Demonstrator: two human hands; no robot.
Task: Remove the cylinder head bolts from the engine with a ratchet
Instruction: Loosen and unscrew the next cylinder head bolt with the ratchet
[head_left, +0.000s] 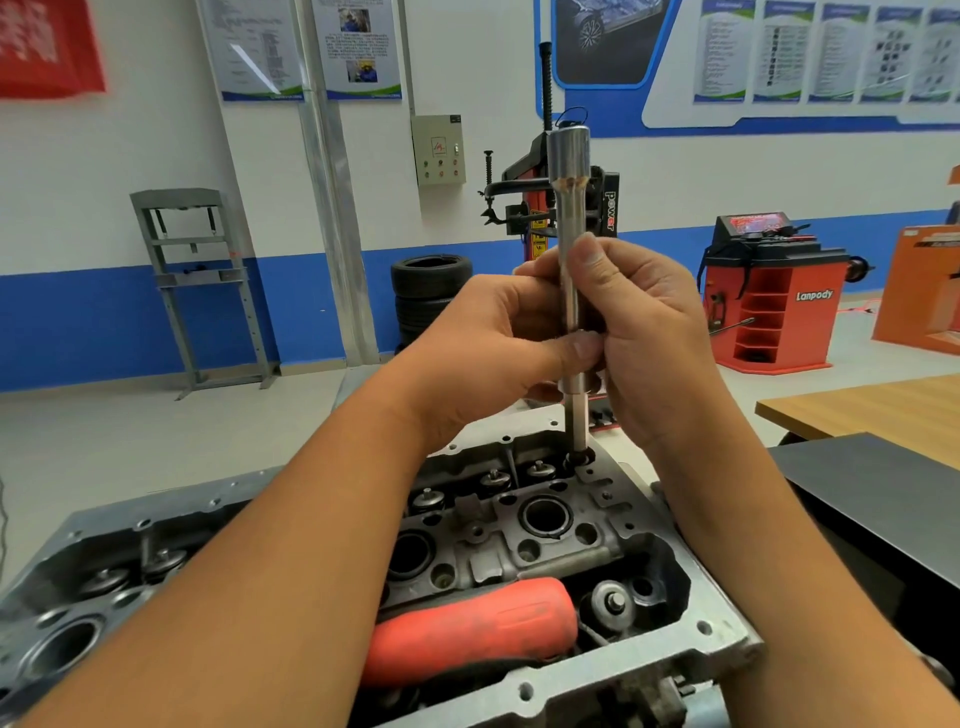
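I am holding a long polished steel extension bar with a wider socket end at its top (570, 218) upright in both hands, its lower tip sitting on a dark-headed cylinder head bolt (580, 459) at the far right corner of the grey cast-aluminium cylinder head (550, 551). My left hand (498, 338) is pinching the shaft from the left, thumb across the front, and my right hand (639, 322) is wrapping it from the right, thumb high on the bar; both grips are narrow and closed on the bar. No ratchet head is fitted on top, so I judge I am spinning the bolt out by fingers. To do this well, I am aiming to keep the bar dead plumb over the bolt, rolling it between fingertips without side load, so the tip is not slipping off the head.

The bolt itself is looking short of free: only its dark flanged head is showing, sitting at the casting surface. A red rubber-handled tool (467, 631) is lying in the near recess of the head, under my forearms.
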